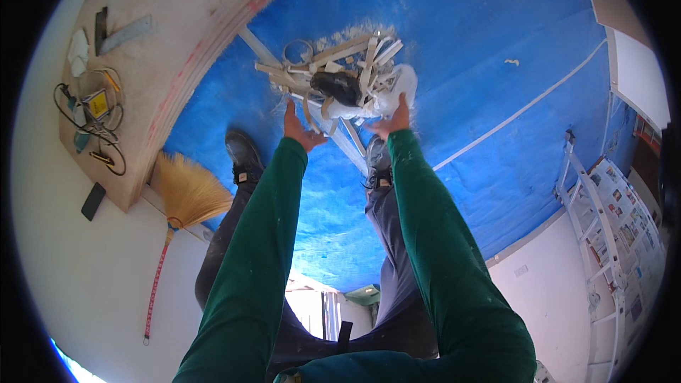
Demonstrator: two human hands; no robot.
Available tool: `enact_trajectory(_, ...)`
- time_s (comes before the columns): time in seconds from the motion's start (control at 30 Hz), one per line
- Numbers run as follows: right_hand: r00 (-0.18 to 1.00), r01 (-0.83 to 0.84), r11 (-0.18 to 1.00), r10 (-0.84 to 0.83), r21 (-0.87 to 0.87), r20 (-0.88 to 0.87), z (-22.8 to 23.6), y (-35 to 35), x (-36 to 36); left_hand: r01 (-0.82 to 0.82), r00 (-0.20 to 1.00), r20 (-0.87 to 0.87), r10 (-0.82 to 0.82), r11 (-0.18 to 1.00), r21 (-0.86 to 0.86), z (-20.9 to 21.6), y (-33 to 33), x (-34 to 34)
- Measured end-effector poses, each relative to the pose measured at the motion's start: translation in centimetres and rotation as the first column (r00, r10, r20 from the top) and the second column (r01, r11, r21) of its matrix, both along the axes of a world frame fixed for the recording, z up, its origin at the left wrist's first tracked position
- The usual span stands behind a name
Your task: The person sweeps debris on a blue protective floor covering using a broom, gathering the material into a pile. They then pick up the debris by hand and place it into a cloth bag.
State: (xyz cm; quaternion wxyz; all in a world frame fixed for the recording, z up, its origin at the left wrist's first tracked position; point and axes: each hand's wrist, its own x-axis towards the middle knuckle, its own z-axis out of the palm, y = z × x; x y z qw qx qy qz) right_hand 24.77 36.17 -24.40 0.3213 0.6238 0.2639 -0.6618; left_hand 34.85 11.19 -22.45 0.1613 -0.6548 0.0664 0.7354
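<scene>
A pile of pale wood strips (347,48), dust and scraps lies on the blue floor sheet (489,64) in front of me. In its middle sits a crumpled black piece (336,88), perhaps plastic. Along the pile's near right side is a crumpled white plastic sheet or bag (406,84). My left hand (302,129) is at the near left edge of the pile, fingers apart and nothing held. At the near right edge, my right hand (391,120) is open beside the white plastic; whether it touches the plastic I cannot tell. Both arms reach forward in green sleeves.
A straw broom (189,191) with a red handle leans at the left, near my left shoe (243,150). Stacked boards (167,50) bear a metal square (126,34) and a tangle of cables (106,117). At the right stands a ladder (594,220).
</scene>
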Motion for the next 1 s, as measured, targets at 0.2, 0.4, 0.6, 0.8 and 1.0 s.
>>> enact_trajectory(0.2, 0.606, -0.229, 0.602, 0.703, 0.765, -0.372, -6.9, -3.2, -5.5, -0.015, 0.997, -0.080, 0.013, 1.000, -0.023, -5.8, 1.2, -3.3)
enact_trajectory(0.4, -0.448, -0.081, -0.379, 0.840, 0.922, 0.305, -6.0, -11.4, -10.9, 0.028, 0.999, -0.012, -0.030, 0.984, -0.173, -7.8, 2.3, -6.0)
enact_trajectory(0.6, -0.680, -0.084, -0.649, 0.592, 0.756, 0.432, -3.3, -11.3, -8.1, 0.121, 0.992, 0.065, -0.108, 0.960, -0.252, -9.8, 4.8, -4.1)
enact_trajectory(0.8, -0.494, -0.465, -0.512, 0.827, 0.722, 0.269, -4.6, -9.1, -1.6, -0.086, 0.991, -0.119, 0.053, 0.954, -0.289, -11.2, 8.4, -3.0)
enact_trajectory(1.0, -0.185, -0.814, -0.058, 0.969, 0.578, -0.162, -4.9, -6.9, -0.7, 0.053, 0.961, -0.267, -0.067, 0.997, -0.061, -7.5, 6.6, -1.6)
